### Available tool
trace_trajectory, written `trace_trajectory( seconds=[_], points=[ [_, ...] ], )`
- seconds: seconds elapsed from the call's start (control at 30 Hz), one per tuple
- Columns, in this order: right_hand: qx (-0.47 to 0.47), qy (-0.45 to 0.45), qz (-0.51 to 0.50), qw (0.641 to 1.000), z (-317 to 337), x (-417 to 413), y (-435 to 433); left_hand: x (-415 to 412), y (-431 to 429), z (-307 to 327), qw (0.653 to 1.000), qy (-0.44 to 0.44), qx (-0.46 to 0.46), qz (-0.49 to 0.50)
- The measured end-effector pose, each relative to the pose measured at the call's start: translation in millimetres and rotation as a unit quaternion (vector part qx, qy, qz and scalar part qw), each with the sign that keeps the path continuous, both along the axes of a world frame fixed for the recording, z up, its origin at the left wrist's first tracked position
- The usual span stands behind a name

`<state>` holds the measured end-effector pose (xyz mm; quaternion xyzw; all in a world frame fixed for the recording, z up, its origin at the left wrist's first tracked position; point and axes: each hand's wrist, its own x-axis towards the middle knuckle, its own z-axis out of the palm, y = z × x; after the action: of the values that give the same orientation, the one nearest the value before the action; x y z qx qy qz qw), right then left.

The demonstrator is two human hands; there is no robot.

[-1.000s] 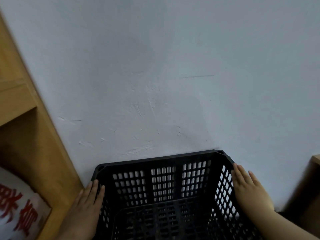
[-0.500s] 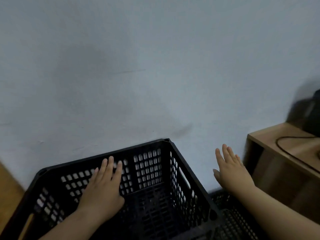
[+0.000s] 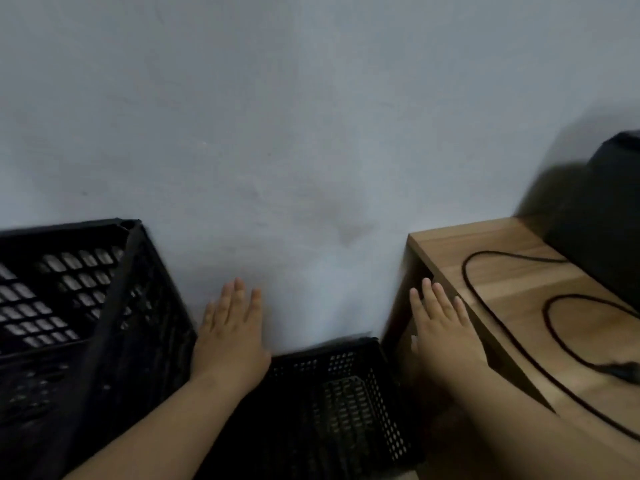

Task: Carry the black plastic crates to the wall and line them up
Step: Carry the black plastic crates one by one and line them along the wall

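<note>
lower crate [image 3: 341, 393]: black perforated plastic, bottom centre of frame, far edge up against the wall, sitting in the gap between the taller crate and the wooden unit.
tall crate [image 3: 79, 306]: black, lattice sides, left side of frame, rim reaches higher than the lower crate. Back corner at or right by the wall; actual contact not resolvable, picture is blurred.
left hand [image 3: 230, 336]: flat, fingers extended and close together, gripping nothing. Sits over the left rim of the lower crate, just beside the tall crate's right side. Can't tell if the palm touches either one.
right hand [image 3: 441, 332]: also flat, fingers straight and slightly spread, nothing held. At the right side of the lower crate, against or just beside the left end of the wooden unit; contact unclear.
wall [image 3: 277, 116]: pale grey, scuffed, fills the upper half of frame.
surface [image 3: 512, 292]: wood-grain top, right side of frame, butts against the wall.
cable [image 3: 519, 344]: black, looped across the surface.
dark object [image 3: 613, 209]: far right on the surface, blurred, can't identify.
</note>
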<state>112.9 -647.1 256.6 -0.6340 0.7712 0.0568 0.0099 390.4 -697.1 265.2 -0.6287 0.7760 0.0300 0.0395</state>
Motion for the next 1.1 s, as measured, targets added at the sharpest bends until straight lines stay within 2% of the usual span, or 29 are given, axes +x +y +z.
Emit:
trace_trajectory(
  seconds=[0.13,0.33,0.5,0.67,0.83,0.93,1.1],
  points=[
    [0.046,-0.015,0.006,0.999,-68,-31,-11,-19,-3,-84,0.996,-0.028,0.064,0.057],
    [0.122,-0.006,0.010,0.992,-206,-61,-26,-2,-5,-238,0.986,-0.079,0.115,0.089],
    [0.143,0.005,0.027,0.989,-338,-73,-42,15,-13,-370,0.982,-0.104,0.134,0.087],
    [0.123,0.036,0.058,0.990,-428,-80,-64,31,-33,-453,0.973,-0.168,0.146,0.060],
    [0.049,0.048,0.116,0.991,-497,-94,-70,62,-50,-498,0.970,-0.202,0.124,0.048],
    [0.065,0.041,0.121,0.990,-509,-102,-67,72,-53,-507,0.982,-0.173,0.069,0.018],
    [0.085,0.015,0.122,0.989,-513,-107,-64,70,-56,-508,0.977,-0.197,0.080,0.019]
  ],
)
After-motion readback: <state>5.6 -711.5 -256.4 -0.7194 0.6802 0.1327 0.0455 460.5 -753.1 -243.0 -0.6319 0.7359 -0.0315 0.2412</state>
